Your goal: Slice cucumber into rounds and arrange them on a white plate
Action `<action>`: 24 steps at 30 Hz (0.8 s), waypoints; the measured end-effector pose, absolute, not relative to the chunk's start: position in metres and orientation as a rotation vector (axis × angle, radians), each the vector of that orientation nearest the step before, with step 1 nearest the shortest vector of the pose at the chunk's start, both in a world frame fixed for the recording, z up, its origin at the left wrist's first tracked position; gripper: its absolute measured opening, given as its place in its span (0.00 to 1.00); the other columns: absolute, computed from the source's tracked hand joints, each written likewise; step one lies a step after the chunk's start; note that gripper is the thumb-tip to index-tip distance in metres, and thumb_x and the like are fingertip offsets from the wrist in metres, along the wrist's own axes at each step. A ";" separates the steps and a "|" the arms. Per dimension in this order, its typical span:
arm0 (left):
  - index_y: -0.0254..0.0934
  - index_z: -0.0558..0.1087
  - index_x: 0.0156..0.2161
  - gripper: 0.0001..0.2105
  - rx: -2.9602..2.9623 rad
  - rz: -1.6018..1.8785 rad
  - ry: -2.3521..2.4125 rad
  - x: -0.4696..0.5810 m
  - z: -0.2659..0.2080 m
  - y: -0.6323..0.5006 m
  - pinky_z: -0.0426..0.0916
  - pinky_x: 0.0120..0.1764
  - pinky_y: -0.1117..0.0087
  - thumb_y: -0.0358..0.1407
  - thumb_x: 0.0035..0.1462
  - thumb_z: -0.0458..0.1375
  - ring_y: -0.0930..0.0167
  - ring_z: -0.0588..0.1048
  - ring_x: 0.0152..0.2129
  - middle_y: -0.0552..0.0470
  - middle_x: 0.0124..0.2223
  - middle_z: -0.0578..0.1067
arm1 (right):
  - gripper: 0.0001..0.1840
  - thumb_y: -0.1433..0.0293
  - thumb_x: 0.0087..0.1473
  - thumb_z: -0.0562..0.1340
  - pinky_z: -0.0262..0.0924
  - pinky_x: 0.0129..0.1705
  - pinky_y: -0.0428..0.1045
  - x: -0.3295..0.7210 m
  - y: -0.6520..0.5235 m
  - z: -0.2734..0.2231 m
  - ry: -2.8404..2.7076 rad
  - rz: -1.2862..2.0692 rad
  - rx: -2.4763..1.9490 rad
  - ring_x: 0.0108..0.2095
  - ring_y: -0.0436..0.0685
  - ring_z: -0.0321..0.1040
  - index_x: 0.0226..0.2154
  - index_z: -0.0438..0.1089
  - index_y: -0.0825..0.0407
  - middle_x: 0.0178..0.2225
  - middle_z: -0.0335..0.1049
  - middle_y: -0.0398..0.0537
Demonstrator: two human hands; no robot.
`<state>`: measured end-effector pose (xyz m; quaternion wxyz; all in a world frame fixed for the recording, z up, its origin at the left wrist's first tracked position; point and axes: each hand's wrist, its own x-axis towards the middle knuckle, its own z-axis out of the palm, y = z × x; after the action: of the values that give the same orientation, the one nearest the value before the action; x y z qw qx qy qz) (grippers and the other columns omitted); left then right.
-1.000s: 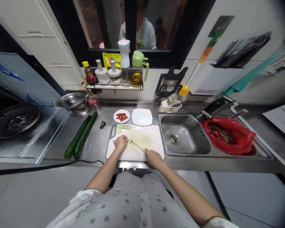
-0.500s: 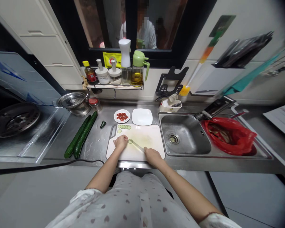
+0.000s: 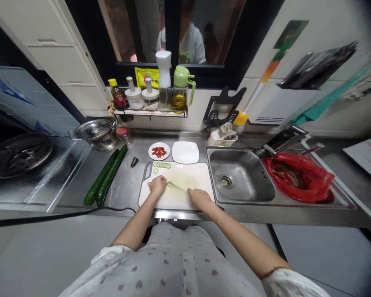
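Observation:
On the white cutting board (image 3: 176, 202), my left hand (image 3: 157, 186) has its fingers pinched together at the edge of a thin cucumber slice (image 3: 170, 184). My right hand (image 3: 200, 199) is wrapped round the handle of a knife (image 3: 179, 188), whose narrow blade points left and meets that slice. The handle is mostly hidden in my fist. Behind my left hand, a row of overlapping cucumber slices (image 3: 162, 165) lies along the board's far edge, with a single slice (image 3: 155, 170) just in front of it.
Two whole cucumbers (image 3: 106, 177) and a cucumber end (image 3: 134, 161) lie left of the board. Behind it stand a plate of chopped red pieces (image 3: 159, 152) and a white square plate (image 3: 185, 152). The sink (image 3: 241, 173) is at the right, beside a red bag (image 3: 299, 177).
The knife blade has tilted, so it now looks thinner, nearly edge-on. My right hand has shifted very slightly; the left hand and the slice stay in place.

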<state>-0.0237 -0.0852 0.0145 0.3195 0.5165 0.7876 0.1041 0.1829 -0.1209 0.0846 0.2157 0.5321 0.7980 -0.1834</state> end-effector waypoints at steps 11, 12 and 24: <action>0.44 0.73 0.34 0.05 1.380 0.295 2.069 -0.025 0.009 -0.086 0.54 0.47 0.61 0.38 0.50 0.58 0.66 0.73 0.39 0.54 0.37 0.78 | 0.14 0.68 0.62 0.47 0.57 0.39 0.49 0.198 -0.135 0.070 2.235 -0.560 1.617 0.42 0.59 0.70 0.45 0.63 0.52 0.38 0.73 0.56; 0.44 0.73 0.34 0.05 1.390 0.297 2.071 -0.025 0.008 -0.086 0.54 0.47 0.61 0.37 0.50 0.57 0.66 0.73 0.39 0.54 0.37 0.78 | 0.15 0.66 0.62 0.46 0.56 0.38 0.49 0.200 -0.136 0.069 2.220 -0.575 1.668 0.42 0.59 0.70 0.45 0.63 0.52 0.38 0.73 0.55; 0.43 0.71 0.43 0.12 1.689 0.259 2.108 -0.008 0.010 -0.101 0.54 0.45 0.59 0.42 0.56 0.51 0.62 0.70 0.42 0.47 0.43 0.74 | 0.17 0.62 0.63 0.44 0.55 0.38 0.49 0.217 -0.134 0.056 2.057 -0.556 1.953 0.41 0.59 0.70 0.45 0.63 0.51 0.39 0.73 0.55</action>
<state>-0.0081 -0.1014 0.0099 0.2124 0.6082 0.7591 0.0934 0.2166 -0.1342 0.0556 0.1251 0.6703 0.7061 -0.1909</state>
